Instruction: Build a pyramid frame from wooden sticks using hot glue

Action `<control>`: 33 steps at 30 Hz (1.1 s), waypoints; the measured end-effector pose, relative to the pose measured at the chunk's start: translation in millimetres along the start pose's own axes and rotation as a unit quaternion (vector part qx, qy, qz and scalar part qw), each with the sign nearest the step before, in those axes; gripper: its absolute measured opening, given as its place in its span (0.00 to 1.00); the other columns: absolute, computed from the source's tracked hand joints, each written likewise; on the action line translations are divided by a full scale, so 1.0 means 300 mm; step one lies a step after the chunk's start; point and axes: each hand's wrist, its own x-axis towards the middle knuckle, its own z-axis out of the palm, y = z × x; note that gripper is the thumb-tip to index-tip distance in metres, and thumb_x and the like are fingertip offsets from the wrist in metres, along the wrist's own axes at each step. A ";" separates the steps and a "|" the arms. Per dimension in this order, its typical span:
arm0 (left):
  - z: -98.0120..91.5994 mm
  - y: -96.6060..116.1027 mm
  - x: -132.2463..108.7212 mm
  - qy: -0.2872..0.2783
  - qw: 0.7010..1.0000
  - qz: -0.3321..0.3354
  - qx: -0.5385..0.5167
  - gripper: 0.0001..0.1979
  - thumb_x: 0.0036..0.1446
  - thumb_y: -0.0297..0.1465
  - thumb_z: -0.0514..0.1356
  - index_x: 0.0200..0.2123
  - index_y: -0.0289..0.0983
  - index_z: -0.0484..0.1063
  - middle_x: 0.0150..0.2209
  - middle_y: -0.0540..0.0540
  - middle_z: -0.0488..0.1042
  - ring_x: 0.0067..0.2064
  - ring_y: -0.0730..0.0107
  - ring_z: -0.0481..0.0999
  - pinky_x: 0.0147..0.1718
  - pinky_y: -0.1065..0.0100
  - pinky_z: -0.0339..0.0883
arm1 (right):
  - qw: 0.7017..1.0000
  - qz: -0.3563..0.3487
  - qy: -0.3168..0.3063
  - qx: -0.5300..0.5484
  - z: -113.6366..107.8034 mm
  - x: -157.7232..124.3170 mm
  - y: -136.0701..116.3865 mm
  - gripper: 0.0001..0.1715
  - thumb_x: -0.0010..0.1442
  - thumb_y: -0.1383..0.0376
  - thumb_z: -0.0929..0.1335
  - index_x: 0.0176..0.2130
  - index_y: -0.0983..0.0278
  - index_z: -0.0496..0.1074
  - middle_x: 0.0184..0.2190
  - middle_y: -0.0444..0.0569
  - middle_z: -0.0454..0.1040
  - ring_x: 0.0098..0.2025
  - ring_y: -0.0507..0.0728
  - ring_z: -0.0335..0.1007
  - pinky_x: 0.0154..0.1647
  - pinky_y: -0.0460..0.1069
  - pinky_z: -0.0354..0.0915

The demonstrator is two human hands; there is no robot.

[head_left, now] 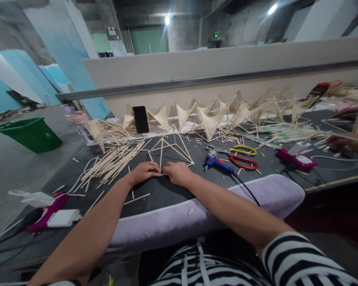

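Note:
A small frame of thin wooden sticks point(161, 153) stands on the dark table before me, its uprights meeting in peaks. At its near bottom corner my left hand point(143, 172) is closed, the fingertips pinching the frame from the left. My right hand point(178, 173) grips the same corner from the right, knuckles up, and partly hides the joint. Loose sticks point(137, 199) lie just left of and below the left hand. A blue glue gun point(219, 163) rests to the right of the frame, beside scissors with red and yellow handles point(243, 162).
A pile of sticks point(113, 165) lies left, with a phone point(140, 119) propped behind. Several fan-like stick models point(210, 123) line the back. Purple power strips point(296, 159) with cords sit at both sides. A lilac cushion point(173, 226) covers the near edge. Another person's hand point(346, 142) is far right.

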 end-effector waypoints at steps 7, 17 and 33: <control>0.004 -0.012 -0.003 0.007 1.000 0.009 0.001 0.07 0.54 0.33 0.59 0.32 0.36 0.75 0.37 0.45 0.74 0.42 0.70 0.73 0.44 0.71 0.64 | 1.000 0.004 -0.007 0.003 -0.007 -0.002 -0.005 0.15 0.60 0.65 0.57 0.40 0.58 0.70 0.38 0.48 0.71 0.36 0.54 0.68 0.30 0.46 0.56; 0.005 -0.008 -0.005 0.010 1.000 0.007 0.000 0.07 0.54 0.32 0.59 0.32 0.35 0.75 0.37 0.45 0.74 0.41 0.71 0.73 0.44 0.71 0.64 | 1.000 0.003 -0.003 0.004 -0.004 -0.001 -0.004 0.14 0.60 0.65 0.58 0.39 0.58 0.70 0.38 0.48 0.71 0.35 0.54 0.68 0.30 0.46 0.56; 0.006 -0.009 -0.004 0.011 1.000 0.009 -0.006 0.08 0.54 0.34 0.59 0.32 0.36 0.76 0.37 0.45 0.74 0.42 0.70 0.73 0.45 0.70 0.64 | 1.000 0.006 -0.008 0.006 -0.007 -0.003 -0.005 0.15 0.60 0.64 0.58 0.40 0.57 0.71 0.38 0.48 0.71 0.36 0.54 0.68 0.30 0.46 0.56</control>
